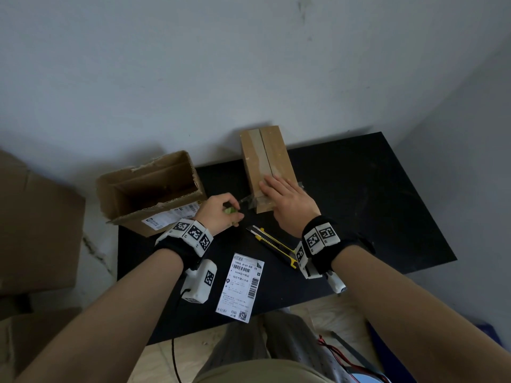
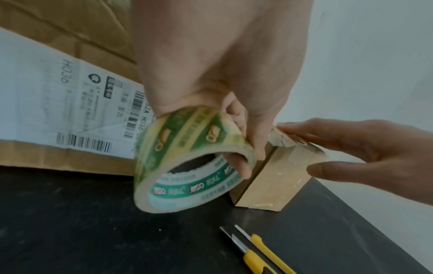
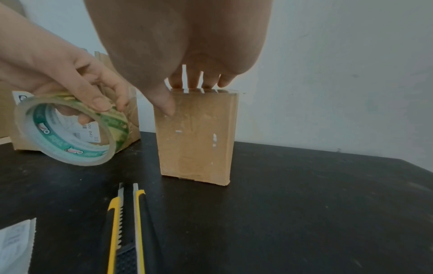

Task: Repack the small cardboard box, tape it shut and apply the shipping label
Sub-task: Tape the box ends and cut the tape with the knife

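On the black table point(image 1: 359, 194) a small cardboard box point(image 1: 266, 161) is lying with its two top flaps closed and meeting in a line down the middle. Clear tape is running along that line. The right hand point(image 1: 290, 201) is lying flat on the near end of the box. Its fingers point(image 3: 196, 79) are stretched out on the top, and its thumb point(image 3: 164, 100) is pressing down on the near side.

The left hand point(image 1: 221, 211) is holding a roll of tape point(image 2: 187, 159) just to the left of the box. Its fingers are curling through the hole of the roll and its thumb is gripping the outside. The roll is clear with green and yellow print. A short piece of tape is stretching from the roll to the near end of the box.

Just in front of the box a yellow and black knife point(image 1: 272, 244) is lying on the table. Nearer to the person a white shipping label point(image 1: 240, 287) is lying flat. A bigger open box point(image 1: 149, 192) is sitting at the left edge of the table.
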